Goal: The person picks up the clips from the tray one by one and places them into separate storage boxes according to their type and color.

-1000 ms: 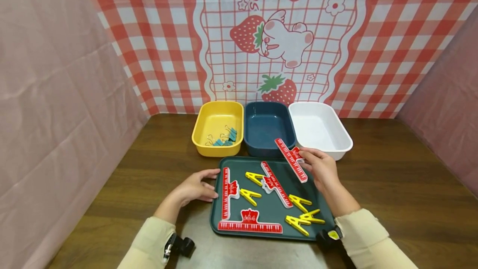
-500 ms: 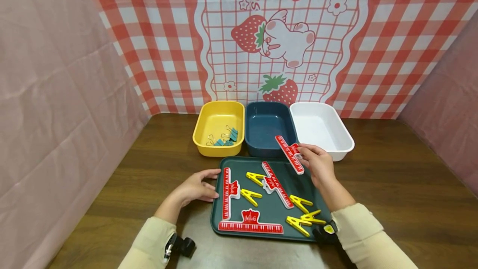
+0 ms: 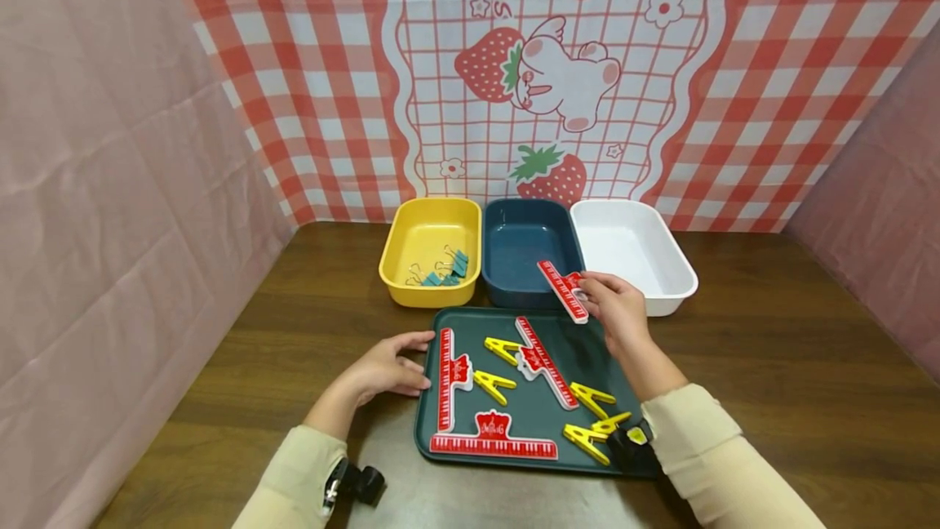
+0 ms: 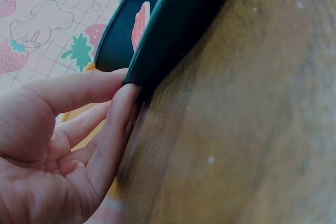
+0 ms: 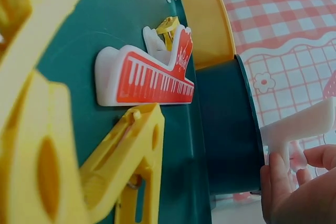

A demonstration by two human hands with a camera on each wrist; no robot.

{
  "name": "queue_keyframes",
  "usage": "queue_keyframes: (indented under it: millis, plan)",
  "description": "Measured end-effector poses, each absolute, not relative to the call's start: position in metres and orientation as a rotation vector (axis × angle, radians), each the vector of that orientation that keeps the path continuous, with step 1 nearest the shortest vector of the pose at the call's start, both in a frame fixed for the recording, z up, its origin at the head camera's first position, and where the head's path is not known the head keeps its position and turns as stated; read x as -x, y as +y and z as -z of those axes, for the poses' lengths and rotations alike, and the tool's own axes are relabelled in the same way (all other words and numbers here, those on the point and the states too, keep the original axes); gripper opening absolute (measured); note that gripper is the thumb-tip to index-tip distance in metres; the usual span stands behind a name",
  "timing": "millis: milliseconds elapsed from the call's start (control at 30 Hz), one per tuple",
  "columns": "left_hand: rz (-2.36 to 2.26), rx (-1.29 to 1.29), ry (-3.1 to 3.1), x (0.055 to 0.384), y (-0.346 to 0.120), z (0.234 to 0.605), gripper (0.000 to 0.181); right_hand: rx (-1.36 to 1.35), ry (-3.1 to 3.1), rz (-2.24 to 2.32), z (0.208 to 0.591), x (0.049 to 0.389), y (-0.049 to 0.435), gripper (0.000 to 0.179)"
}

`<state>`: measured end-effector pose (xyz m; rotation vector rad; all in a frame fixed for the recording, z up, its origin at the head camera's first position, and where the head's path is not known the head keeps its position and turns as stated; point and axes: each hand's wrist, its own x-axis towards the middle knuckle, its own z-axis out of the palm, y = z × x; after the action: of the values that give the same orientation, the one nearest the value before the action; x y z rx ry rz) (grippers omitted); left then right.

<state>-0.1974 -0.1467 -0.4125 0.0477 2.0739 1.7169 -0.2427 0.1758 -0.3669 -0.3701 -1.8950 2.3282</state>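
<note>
My right hand [image 3: 621, 318] pinches a red and white piano-print clip [image 3: 564, 291] by its crown-shaped grip, over the front rim of the dark blue bin [image 3: 507, 298]. In the right wrist view that clip [image 5: 304, 120] shows its plain white back. At the left edge of the dark green tray [image 3: 514, 398], my left hand [image 3: 382, 367] holds the rim between thumb and fingers. Three more red clips lie on the tray: one upright [image 3: 445, 386], one flat along the front [image 3: 492, 446], one slanted [image 3: 547, 370]. Several yellow clothespins [image 3: 494, 386] lie among them.
Behind the tray, a yellow bin [image 3: 429, 297] with teal binder clips [image 3: 455, 266], the blue bin and a white bin [image 3: 664, 303] stand side by side. A checked strawberry cloth [image 3: 330, 104] hangs behind them. Brown wooden tabletop [image 3: 771, 333] extends on both sides.
My right hand has carried the red clip away from me and slightly left, from above the tray's far right to the blue bin's front rim. The left hand has stayed at the tray.
</note>
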Motion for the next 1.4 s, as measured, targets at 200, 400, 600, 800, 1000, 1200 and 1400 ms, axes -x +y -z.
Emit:
queue_keyframes:
  millis: [200,400,600,800,1000,1200,1400]
  plan:
    - [-1.717,-0.036,2.083,0.198,-0.147,0.412,0.068,0.405,-1.958,-2.269,0.363,0.248,0.173,0.029]
    - [-1.720,-0.019,2.087,0.198,-0.147,0.413,0.067,0.389,-2.003,-2.236,0.360,0.251,0.170,0.033]
    - [-1.723,-0.036,2.077,0.198,-0.148,0.414,0.067,0.364,-2.037,-2.203,0.359,0.256,0.163,0.034]
    - [-1.723,-0.049,2.070,0.197,-0.148,0.413,0.068,0.381,-2.060,-2.170,0.357,0.262,0.159,0.032]
    - [-1.726,-0.056,2.066,0.198,-0.148,0.412,0.068,0.381,-2.042,-2.161,0.356,0.270,0.154,0.031]
    - [-1.724,-0.057,2.064,0.199,-0.148,0.412,0.068,0.414,-2.052,-2.170,0.356,0.278,0.150,0.031]
    - [-1.727,-0.066,2.063,0.198,-0.148,0.411,0.069,0.431,-2.069,-2.123,0.355,0.285,0.146,0.030]
